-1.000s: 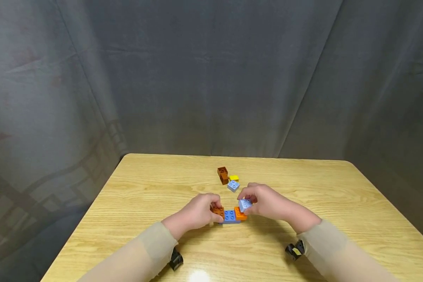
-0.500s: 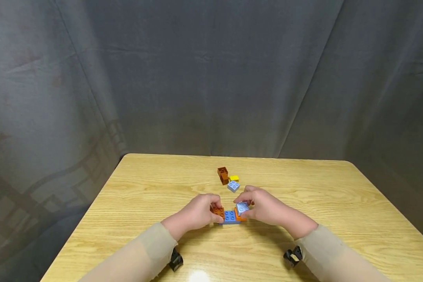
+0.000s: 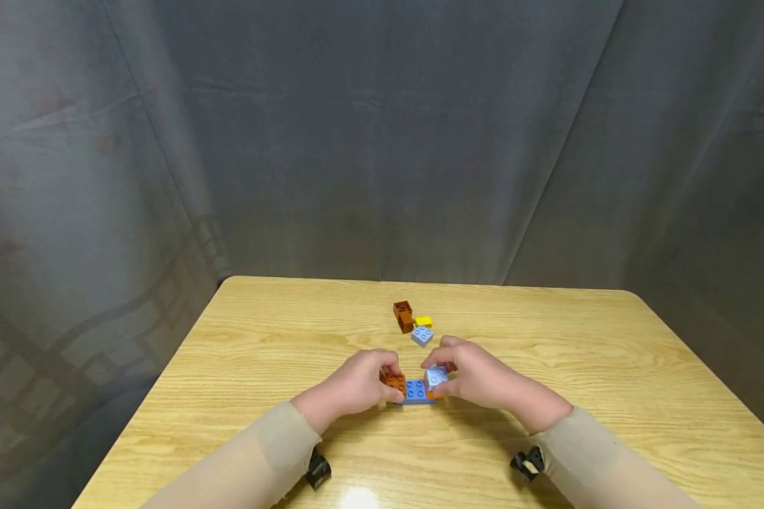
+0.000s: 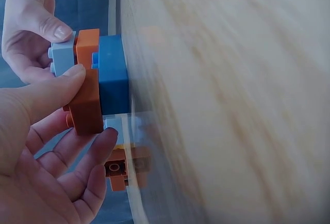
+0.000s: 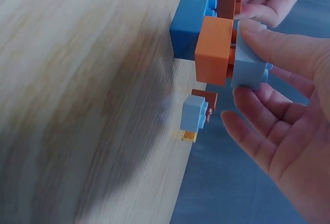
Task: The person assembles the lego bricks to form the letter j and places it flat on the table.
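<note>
A blue brick (image 3: 415, 391) lies on the table in front of me, bearing a brown brick (image 3: 395, 382) at its left end and an orange brick (image 5: 212, 51) at its right end. My left hand (image 3: 359, 382) grips the brown brick between thumb and fingers. With thumb and fingertips, my right hand (image 3: 480, 371) pinches a light blue brick (image 3: 436, 377) over the orange one. In the right wrist view, orange studs show in a narrow gap beneath that light blue brick (image 5: 249, 61). Bare blue studs are visible between the two upper bricks in the head view.
Behind the hands lie another light blue brick (image 3: 422, 336), a yellow piece (image 3: 423, 322) and brown bricks (image 3: 403, 317), one showing its hollow underside. The wooden table (image 3: 280, 332) ends at a grey curtain (image 3: 369, 155).
My right hand has shifted slightly left and brought the light blue brick from a tilt to level over the orange brick. My left hand keeps its grip on the brown brick.
</note>
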Action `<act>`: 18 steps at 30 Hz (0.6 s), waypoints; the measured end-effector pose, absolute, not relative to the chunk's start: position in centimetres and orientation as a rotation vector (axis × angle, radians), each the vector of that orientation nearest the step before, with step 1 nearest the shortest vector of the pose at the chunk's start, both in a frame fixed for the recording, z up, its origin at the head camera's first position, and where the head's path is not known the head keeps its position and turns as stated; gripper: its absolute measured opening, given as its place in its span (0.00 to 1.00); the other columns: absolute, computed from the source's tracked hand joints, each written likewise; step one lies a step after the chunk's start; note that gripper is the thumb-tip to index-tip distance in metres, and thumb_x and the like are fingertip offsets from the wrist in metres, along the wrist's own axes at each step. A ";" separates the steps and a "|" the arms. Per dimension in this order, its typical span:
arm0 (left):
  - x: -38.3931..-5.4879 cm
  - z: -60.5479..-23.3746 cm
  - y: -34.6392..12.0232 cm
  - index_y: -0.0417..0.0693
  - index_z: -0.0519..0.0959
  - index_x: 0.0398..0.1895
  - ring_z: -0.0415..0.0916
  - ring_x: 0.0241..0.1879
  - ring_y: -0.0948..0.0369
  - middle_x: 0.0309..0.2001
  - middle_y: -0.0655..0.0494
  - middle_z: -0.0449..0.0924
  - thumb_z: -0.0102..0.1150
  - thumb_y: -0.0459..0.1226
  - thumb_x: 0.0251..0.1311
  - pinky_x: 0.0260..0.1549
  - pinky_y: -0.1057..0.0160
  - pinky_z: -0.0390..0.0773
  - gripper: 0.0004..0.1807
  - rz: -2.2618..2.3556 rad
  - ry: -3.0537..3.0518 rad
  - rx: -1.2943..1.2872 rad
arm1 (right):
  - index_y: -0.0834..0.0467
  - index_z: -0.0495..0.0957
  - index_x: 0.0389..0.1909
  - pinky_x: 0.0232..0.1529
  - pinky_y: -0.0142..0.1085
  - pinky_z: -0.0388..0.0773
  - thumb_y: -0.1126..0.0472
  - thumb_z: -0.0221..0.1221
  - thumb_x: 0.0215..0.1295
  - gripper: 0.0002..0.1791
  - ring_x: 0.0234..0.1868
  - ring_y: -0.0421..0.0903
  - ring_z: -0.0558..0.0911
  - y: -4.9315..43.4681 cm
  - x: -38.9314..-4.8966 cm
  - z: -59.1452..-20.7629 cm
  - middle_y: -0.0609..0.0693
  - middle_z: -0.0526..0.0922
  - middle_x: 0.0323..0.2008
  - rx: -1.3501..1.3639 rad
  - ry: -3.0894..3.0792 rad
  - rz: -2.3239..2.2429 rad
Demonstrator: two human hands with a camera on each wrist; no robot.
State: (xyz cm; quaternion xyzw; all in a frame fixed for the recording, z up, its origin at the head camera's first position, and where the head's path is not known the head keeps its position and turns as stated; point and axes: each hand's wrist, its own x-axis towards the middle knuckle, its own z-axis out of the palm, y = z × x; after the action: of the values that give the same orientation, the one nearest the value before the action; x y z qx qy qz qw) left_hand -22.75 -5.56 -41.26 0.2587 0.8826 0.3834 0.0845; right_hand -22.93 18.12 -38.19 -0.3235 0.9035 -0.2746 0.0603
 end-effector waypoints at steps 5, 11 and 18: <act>-22.9 -41.4 -5.6 0.54 0.76 0.30 0.72 0.32 0.64 0.31 0.65 0.75 0.76 0.38 0.52 0.32 0.63 0.73 0.13 1.138 2.639 0.781 | 0.59 0.85 0.46 0.32 0.35 0.71 0.65 0.75 0.51 0.19 0.32 0.46 0.71 18.0 -23.0 -38.2 0.44 0.70 0.30 -0.981 2.738 -0.815; -22.9 -41.3 -5.7 0.54 0.76 0.30 0.72 0.32 0.64 0.31 0.64 0.75 0.76 0.38 0.52 0.32 0.63 0.73 0.13 1.135 2.640 0.782 | 0.58 0.85 0.45 0.31 0.34 0.71 0.64 0.75 0.50 0.19 0.31 0.43 0.70 18.0 -23.1 -38.2 0.44 0.70 0.29 -0.967 2.742 -0.813; -23.0 -41.2 -5.6 0.54 0.76 0.30 0.72 0.32 0.63 0.31 0.64 0.76 0.76 0.38 0.52 0.33 0.62 0.73 0.13 1.138 2.636 0.769 | 0.59 0.85 0.45 0.33 0.35 0.72 0.65 0.75 0.50 0.19 0.32 0.45 0.73 17.9 -23.0 -37.9 0.44 0.71 0.30 -0.974 2.744 -0.798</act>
State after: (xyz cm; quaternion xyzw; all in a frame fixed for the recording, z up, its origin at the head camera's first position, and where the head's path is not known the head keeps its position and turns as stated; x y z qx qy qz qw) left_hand -22.98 -5.63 -41.23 0.2579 0.8836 0.3815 0.0845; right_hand -23.01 17.87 -37.95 -0.3218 0.9072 -0.2639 0.0610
